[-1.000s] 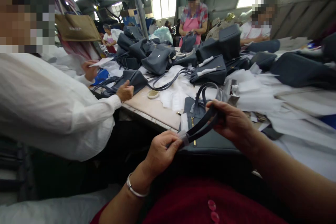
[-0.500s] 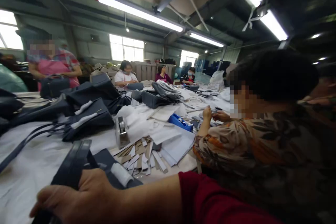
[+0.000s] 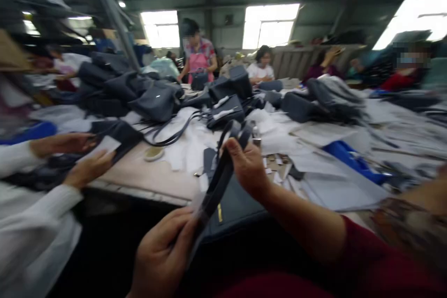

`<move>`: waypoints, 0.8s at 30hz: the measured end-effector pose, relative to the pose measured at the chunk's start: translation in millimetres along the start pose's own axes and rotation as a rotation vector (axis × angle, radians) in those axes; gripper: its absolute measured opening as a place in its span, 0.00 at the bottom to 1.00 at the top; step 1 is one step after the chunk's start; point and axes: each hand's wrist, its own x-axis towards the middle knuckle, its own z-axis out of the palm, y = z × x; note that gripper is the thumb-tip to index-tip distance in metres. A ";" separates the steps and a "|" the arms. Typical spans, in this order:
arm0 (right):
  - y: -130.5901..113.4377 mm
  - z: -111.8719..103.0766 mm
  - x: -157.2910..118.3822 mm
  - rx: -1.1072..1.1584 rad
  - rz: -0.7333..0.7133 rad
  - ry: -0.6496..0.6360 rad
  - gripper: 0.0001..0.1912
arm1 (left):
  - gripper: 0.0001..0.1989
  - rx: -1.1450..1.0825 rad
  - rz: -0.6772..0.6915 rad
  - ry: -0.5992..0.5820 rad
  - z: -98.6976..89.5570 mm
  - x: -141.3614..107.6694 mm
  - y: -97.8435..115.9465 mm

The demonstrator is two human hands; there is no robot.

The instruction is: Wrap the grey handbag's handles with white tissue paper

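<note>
A dark strap (image 3: 220, 181) runs between my two hands, standing at a slant above the table's near edge. My right hand (image 3: 247, 167) is closed round its upper part, where it bends into loops. Lower down, my left hand (image 3: 165, 251) pinches the other end, along with a thin, see-through piece of wrapping (image 3: 198, 207). Behind the strap lies a dark bag (image 3: 240, 202) with a small yellow strip on it; the strap hides part of it. Whether the strap is joined to this bag I cannot tell. Motion blurs both hands slightly.
At left, a co-worker's hands (image 3: 87, 163) hold a white card over dark material. Dark bags (image 3: 150, 95) are piled across the table. White sheets (image 3: 279, 125), cardboard scraps (image 3: 279, 167) and a blue tape dispenser-like object (image 3: 354, 160) lie to the right. Other people sit or stand beyond.
My view has turned left. My right hand, earlier low at the left on a dark strap, is now raised near the middle. My left hand has come into view, gripping the strap's lower end.
</note>
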 end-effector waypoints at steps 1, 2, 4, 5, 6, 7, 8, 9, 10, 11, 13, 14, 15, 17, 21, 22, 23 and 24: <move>-0.6 0.1 0.5 -0.041 -0.038 0.012 0.27 | 0.05 0.023 -0.036 -0.029 -5.1 -0.8 1.0; -0.8 0.1 0.6 -0.083 -0.077 0.022 0.26 | 0.06 0.026 -0.065 -0.043 -8.4 -1.0 2.4; -1.2 0.1 -1.9 -0.167 -0.146 0.029 0.25 | 0.07 0.005 -0.113 -0.047 -11.2 -1.5 6.7; -1.6 0.2 -4.9 -0.204 -0.170 0.028 0.24 | 0.08 -0.009 -0.131 -0.037 -11.1 -2.1 9.8; -2.2 0.6 -8.8 -0.234 -0.190 0.020 0.23 | 0.08 -0.024 -0.151 -0.030 -10.5 -2.8 13.4; -2.8 1.4 -13.5 -0.256 -0.203 0.004 0.22 | 0.08 -0.041 -0.169 -0.021 -9.5 -3.6 17.2; -3.2 2.5 -18.7 -0.272 -0.212 -0.023 0.21 | 0.08 -0.059 -0.183 -0.016 -8.5 -4.2 20.8; -3.0 4.1 -24.2 -0.280 -0.220 -0.057 0.20 | 0.08 -0.078 -0.194 -0.014 -7.4 -4.7 24.0; -2.1 6.1 -30.0 -0.283 -0.227 -0.098 0.19 | 0.08 -0.094 -0.201 -0.014 -6.3 -4.9 26.4; -0.2 8.3 -36.0 -0.282 -0.230 -0.136 0.19 | 0.08 -0.109 -0.206 -0.014 -5.1 -4.9 28.0; 6.4 12.7 -48.5 -0.263 -0.214 -0.201 0.18 | 0.08 -0.129 -0.207 -0.014 -2.4 -4.8 27.9; 11.0 14.5 -54.9 -0.246 -0.193 -0.231 0.18 | 0.08 -0.133 -0.205 -0.015 -0.7 -4.8 26.6; 15.8 15.8 -60.9 -0.225 -0.161 -0.263 0.18 | 0.08 -0.131 -0.199 -0.015 1.1 -5.0 24.6; 23.8 16.6 -69.7 -0.169 -0.059 -0.338 0.18 | 0.07 -0.117 -0.180 -0.005 4.3 -5.5 20.0; 19.6 11.6 -58.2 0.124 0.323 -0.445 0.21 | 0.09 -0.105 -0.216 -0.017 4.5 -7.0 14.6; 14.1 10.0 -48.2 0.218 0.430 -0.430 0.23 | 0.10 -0.111 -0.250 -0.037 2.9 -7.3 14.3; 8.0 8.6 -36.5 0.301 0.519 -0.402 0.25 | 0.11 -0.121 -0.292 -0.059 0.9 -7.6 14.2; 1.9 7.6 -24.0 0.363 0.584 -0.372 0.25 | 0.12 -0.135 -0.338 -0.079 -1.3 -7.7 14.1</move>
